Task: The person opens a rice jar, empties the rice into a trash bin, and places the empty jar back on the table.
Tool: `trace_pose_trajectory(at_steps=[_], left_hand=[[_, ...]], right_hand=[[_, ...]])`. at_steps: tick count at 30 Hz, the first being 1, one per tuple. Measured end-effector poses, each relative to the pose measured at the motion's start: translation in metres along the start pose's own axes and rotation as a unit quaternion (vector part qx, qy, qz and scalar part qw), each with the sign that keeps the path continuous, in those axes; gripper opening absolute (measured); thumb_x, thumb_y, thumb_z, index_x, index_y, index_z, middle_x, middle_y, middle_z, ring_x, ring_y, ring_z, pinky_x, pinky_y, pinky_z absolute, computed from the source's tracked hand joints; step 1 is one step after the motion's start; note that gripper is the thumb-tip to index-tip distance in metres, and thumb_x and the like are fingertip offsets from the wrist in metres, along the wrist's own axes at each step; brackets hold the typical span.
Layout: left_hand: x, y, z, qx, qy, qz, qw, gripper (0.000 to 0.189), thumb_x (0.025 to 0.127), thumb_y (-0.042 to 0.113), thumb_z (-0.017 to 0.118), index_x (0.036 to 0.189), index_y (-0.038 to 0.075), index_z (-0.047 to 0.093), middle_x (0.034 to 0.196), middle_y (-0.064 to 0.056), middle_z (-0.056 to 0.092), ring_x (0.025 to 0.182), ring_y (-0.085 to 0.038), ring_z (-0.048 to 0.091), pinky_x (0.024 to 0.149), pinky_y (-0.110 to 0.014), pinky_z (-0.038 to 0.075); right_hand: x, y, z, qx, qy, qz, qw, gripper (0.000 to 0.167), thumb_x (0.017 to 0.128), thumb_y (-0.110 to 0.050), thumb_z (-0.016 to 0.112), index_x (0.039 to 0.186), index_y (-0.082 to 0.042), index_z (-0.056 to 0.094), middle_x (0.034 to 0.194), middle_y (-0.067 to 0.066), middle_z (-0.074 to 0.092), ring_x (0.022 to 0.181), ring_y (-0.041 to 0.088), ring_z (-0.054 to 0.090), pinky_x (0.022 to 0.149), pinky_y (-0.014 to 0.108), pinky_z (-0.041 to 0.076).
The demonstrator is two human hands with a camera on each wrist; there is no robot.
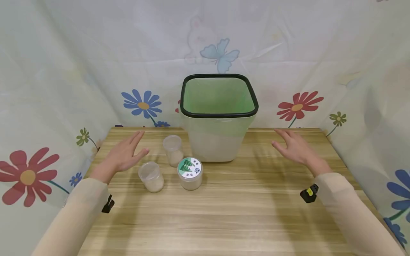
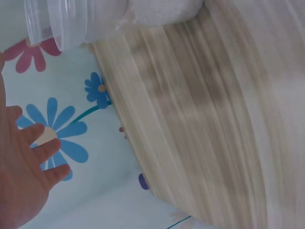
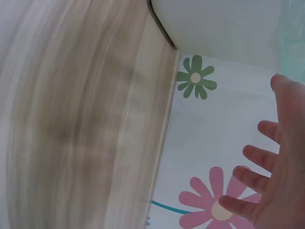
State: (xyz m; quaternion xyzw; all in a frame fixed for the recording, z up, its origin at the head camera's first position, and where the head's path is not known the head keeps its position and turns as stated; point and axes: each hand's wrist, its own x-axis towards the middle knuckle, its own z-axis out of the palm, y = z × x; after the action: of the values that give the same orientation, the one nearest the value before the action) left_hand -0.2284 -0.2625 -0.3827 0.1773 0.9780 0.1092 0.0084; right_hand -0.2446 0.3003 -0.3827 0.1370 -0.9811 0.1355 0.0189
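My left hand (image 1: 123,153) hovers over the left side of the table, fingers extended and holding nothing. Nearest to it is a clear plastic jar (image 1: 151,177) with white contents at its bottom and no lid. A second clear jar (image 1: 173,150) of the same sort stands behind it. Right of these is a jar with a green-and-white printed lid (image 1: 190,168). My right hand (image 1: 295,147) is held above the table's right side with its fingers spread, also touching nothing. In the left wrist view, part of a clear jar (image 2: 162,12) shows at the top.
A square bin (image 1: 214,140) with a black rim and pale green inside stands upright at the table's back edge. The wooden table (image 1: 224,220) is enclosed by a flower-printed curtain (image 1: 144,42) behind and at both sides.
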Motion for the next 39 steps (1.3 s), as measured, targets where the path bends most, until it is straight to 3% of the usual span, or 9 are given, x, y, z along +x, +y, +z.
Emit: trace_pose_trajectory(at_steps=[5, 10, 15, 22, 27, 35, 39], left_hand=[[-0.009, -0.003, 0.009, -0.023, 0.022, -0.001, 0.9995, 0.076, 0.093, 0.054, 0.035, 0.149, 0.014, 0.005, 0.151, -0.02, 0.017, 0.133, -0.044, 0.024, 0.105, -0.059, 0.023], [-0.018, -0.004, 0.024, -0.044, 0.062, 0.007, 0.9971, 0.076, 0.092, 0.05, 0.043, 0.149, 0.012, 0.01, 0.149, -0.021, 0.023, 0.132, -0.043, 0.027, 0.104, -0.058, 0.025], [-0.029, -0.002, 0.035, -0.055, 0.103, -0.003, 0.9931, 0.073, 0.091, 0.048, 0.047, 0.148, 0.016, 0.015, 0.149, -0.017, 0.025, 0.132, -0.04, 0.029, 0.1, -0.059, 0.03], [-0.047, -0.003, 0.051, -0.117, 0.154, -0.003, 0.9811, 0.072, 0.09, 0.04, 0.054, 0.146, 0.007, 0.021, 0.145, -0.022, 0.03, 0.13, -0.042, 0.03, 0.1, -0.06, 0.029], [-0.061, -0.003, 0.068, -0.147, 0.182, -0.019, 0.9719, 0.072, 0.088, 0.035, 0.058, 0.144, 0.007, 0.024, 0.143, -0.021, 0.033, 0.128, -0.042, 0.033, 0.097, -0.061, 0.03], [-0.073, 0.003, 0.089, -0.183, 0.189, -0.037, 0.964, 0.071, 0.088, 0.032, 0.059, 0.144, 0.007, 0.024, 0.137, -0.023, 0.038, 0.118, -0.042, 0.042, 0.087, -0.063, 0.038], [-0.076, 0.005, 0.095, -0.22, 0.183, -0.037, 0.9576, 0.072, 0.088, 0.029, 0.061, 0.144, 0.007, 0.023, 0.14, -0.022, 0.035, 0.121, -0.042, 0.041, 0.09, -0.062, 0.037]], right_hand=[[-0.006, 0.0, 0.008, 0.009, 0.04, -0.005, 0.9992, 0.066, 0.091, -0.05, 0.046, 0.138, -0.004, 0.038, 0.135, 0.026, 0.04, 0.122, 0.046, 0.037, 0.096, 0.063, 0.031], [-0.012, -0.002, 0.016, 0.027, 0.074, -0.01, 0.9969, 0.061, 0.09, -0.044, 0.051, 0.134, -0.003, 0.043, 0.13, 0.026, 0.044, 0.116, 0.046, 0.042, 0.091, 0.063, 0.036], [-0.019, -0.006, 0.025, 0.04, 0.109, -0.021, 0.993, 0.056, 0.089, -0.036, 0.057, 0.131, 0.0, 0.046, 0.127, 0.025, 0.048, 0.114, 0.045, 0.045, 0.09, 0.062, 0.038], [-0.026, -0.012, 0.039, 0.068, 0.155, -0.046, 0.9845, 0.05, 0.087, -0.025, 0.063, 0.126, 0.002, 0.05, 0.117, 0.025, 0.055, 0.101, 0.04, 0.054, 0.08, 0.057, 0.045], [-0.032, -0.022, 0.047, 0.063, 0.181, -0.067, 0.9792, 0.048, 0.083, -0.018, 0.067, 0.123, 0.003, 0.053, 0.113, 0.025, 0.057, 0.1, 0.041, 0.055, 0.081, 0.057, 0.045], [-0.043, -0.035, 0.053, 0.063, 0.182, -0.055, 0.9797, 0.048, 0.082, -0.017, 0.068, 0.125, -0.002, 0.052, 0.113, 0.023, 0.057, 0.102, 0.041, 0.054, 0.08, 0.056, 0.046], [-0.048, -0.038, 0.056, 0.065, 0.191, -0.054, 0.978, 0.049, 0.081, -0.017, 0.069, 0.125, -0.002, 0.053, 0.112, 0.023, 0.057, 0.1, 0.04, 0.055, 0.078, 0.055, 0.047]])
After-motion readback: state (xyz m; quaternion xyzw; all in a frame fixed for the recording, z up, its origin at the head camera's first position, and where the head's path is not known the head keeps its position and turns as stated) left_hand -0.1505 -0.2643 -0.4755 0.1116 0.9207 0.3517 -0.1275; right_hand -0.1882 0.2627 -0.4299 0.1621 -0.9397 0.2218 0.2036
